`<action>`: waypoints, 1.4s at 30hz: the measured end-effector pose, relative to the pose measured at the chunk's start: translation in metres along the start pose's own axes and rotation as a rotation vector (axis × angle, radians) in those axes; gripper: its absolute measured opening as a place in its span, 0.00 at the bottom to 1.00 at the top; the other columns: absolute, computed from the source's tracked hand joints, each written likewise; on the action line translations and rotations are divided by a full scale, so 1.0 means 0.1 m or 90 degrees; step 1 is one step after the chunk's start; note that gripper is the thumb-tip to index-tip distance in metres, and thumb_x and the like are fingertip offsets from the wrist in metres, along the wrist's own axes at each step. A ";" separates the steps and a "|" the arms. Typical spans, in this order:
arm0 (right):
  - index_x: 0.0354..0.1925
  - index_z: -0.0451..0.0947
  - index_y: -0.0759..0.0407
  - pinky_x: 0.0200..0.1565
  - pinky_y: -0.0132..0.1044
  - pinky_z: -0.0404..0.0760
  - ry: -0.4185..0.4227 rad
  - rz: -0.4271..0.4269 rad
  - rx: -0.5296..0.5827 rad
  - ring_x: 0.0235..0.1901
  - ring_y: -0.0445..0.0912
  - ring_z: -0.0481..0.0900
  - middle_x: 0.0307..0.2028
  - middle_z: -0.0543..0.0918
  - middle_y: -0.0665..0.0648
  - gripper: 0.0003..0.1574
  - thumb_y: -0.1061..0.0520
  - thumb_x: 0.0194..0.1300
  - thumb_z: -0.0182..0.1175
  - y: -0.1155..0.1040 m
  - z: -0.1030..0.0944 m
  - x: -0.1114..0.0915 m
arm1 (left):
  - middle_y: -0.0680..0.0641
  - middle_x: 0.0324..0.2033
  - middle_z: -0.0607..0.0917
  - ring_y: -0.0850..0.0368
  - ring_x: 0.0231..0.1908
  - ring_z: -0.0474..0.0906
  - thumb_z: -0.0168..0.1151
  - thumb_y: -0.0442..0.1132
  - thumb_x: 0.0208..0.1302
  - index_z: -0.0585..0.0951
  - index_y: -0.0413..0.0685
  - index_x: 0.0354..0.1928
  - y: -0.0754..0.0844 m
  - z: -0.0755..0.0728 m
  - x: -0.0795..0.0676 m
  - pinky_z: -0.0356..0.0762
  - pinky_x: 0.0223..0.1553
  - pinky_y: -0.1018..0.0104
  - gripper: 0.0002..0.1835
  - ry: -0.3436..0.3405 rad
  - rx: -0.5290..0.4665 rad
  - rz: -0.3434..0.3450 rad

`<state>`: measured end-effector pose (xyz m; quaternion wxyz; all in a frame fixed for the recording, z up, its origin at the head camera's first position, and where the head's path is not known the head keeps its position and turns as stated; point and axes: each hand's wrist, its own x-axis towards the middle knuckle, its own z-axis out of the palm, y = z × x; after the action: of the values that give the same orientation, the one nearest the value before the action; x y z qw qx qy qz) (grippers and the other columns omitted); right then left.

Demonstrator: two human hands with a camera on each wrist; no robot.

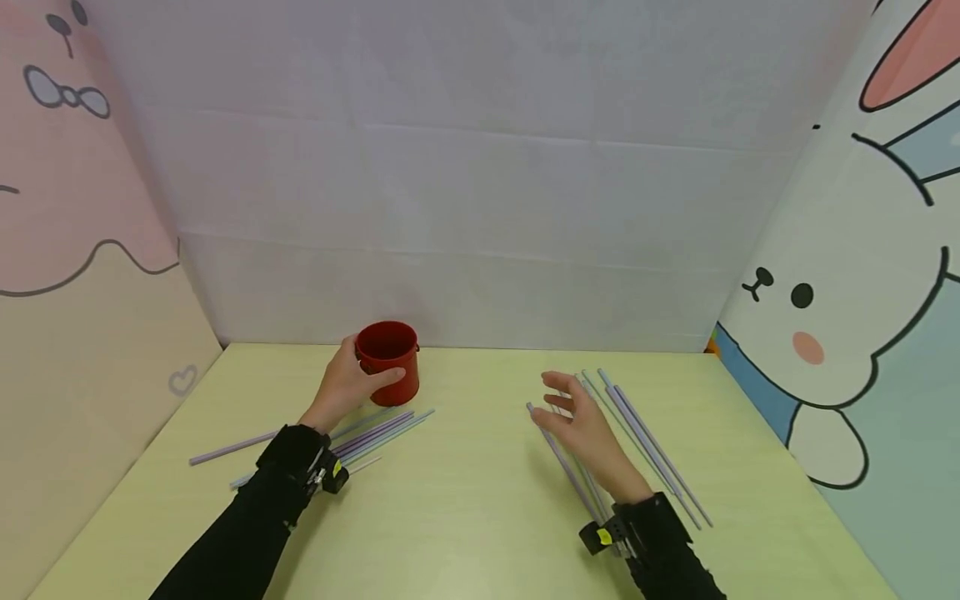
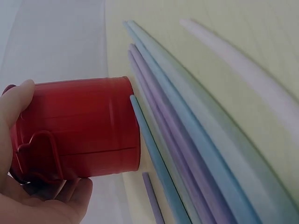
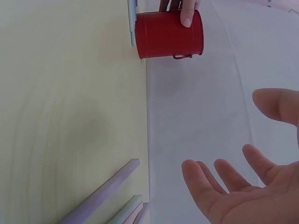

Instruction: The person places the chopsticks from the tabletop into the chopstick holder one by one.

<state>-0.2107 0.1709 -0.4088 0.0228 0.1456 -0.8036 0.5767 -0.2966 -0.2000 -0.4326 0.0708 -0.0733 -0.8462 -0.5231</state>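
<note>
A small red metal bucket [image 1: 401, 373] stands upright near the back of the table, left of centre. My left hand [image 1: 348, 385] grips it from the left side, thumb across its front near the rim and fingers curled behind it. A heart-shaped loop on the bucket's side shows in the left wrist view. Over the right part of the table hovers my right hand [image 1: 588, 433], fingers spread and slightly bent, with nothing between them. Below it lie several lilac and pale green sticks [image 1: 656, 450], partly hidden by the hand and wrist.
Several purple, blue and pale sticks [image 1: 386, 435] lie at the left, under and beside my left wrist, close in front of the bucket. The pale yellow table [image 1: 465, 500] ends at a white cloth backdrop [image 1: 480, 208]. Printed cartoon panels [image 1: 862, 333] flank both sides.
</note>
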 end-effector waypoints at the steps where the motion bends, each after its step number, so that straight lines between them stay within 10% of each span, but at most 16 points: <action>1: 0.66 0.60 0.53 0.58 0.50 0.71 -0.001 0.001 -0.001 0.61 0.53 0.66 0.65 0.64 0.54 0.35 0.54 0.65 0.63 0.01 0.01 0.00 | 0.48 0.59 0.70 0.48 0.56 0.66 0.75 0.55 0.47 0.58 0.50 0.68 0.01 0.03 0.00 0.76 0.49 0.46 0.50 -0.005 -0.002 0.004; 17: 0.66 0.59 0.60 0.59 0.50 0.70 -0.040 0.009 -0.034 0.61 0.55 0.66 0.65 0.63 0.58 0.38 0.61 0.63 0.63 -0.45 0.21 0.09 | 0.53 0.57 0.72 0.55 0.55 0.69 0.76 0.48 0.49 0.60 0.51 0.66 0.38 0.58 -0.02 0.77 0.50 0.55 0.45 -0.107 -0.043 0.060; 32: 0.67 0.59 0.45 0.58 0.50 0.70 -0.064 0.031 -0.049 0.60 0.60 0.66 0.64 0.64 0.56 0.51 0.55 0.51 0.74 0.09 0.29 0.22 | 0.58 0.55 0.72 0.60 0.53 0.70 0.78 0.53 0.43 0.64 0.58 0.63 0.63 0.96 -0.32 0.78 0.47 0.62 0.45 -0.197 -0.043 0.091; 42: 0.67 0.58 0.58 0.56 0.58 0.71 -0.121 0.009 -0.026 0.55 0.59 0.70 0.61 0.68 0.59 0.50 0.60 0.51 0.73 -0.22 0.22 -0.05 | 0.58 0.56 0.72 0.58 0.53 0.70 0.78 0.53 0.44 0.64 0.59 0.64 0.73 1.02 -0.55 0.79 0.44 0.62 0.45 -0.256 -0.064 0.120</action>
<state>-0.1971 0.1456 -0.3970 -0.0544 0.1933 -0.8147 0.5440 -0.2323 -0.0794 -0.4246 -0.0545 -0.2586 -0.8054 -0.5306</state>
